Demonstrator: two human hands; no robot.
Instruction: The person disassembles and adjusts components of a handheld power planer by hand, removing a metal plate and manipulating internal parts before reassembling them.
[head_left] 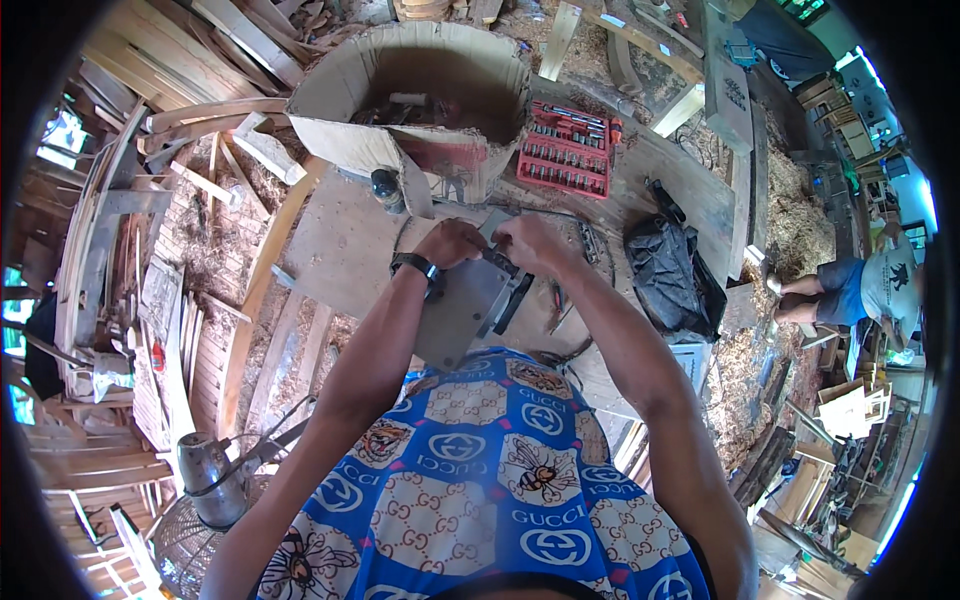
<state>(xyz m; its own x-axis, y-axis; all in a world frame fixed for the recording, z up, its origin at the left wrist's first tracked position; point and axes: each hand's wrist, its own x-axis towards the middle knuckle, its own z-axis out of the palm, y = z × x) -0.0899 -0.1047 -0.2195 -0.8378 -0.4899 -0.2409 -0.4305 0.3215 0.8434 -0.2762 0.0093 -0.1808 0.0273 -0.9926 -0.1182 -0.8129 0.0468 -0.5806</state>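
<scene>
Our left hand (450,242) and right hand (530,243) meet at the far end of a grey metal plate (455,315), held over the bench (325,250), its near end by our shirt (455,450). Our fingers are bent and bunched narrow; we cannot tell exactly what they pinch. With both hands at one end, we judge the plate could swivel or tip under a hard push, since nothing visible steadies the other. A slip could drive fingertips into the plate's edge or the black bar (515,303) alongside. Any small part let go might roll toward the bottle (388,190) or box (340,150).
</scene>
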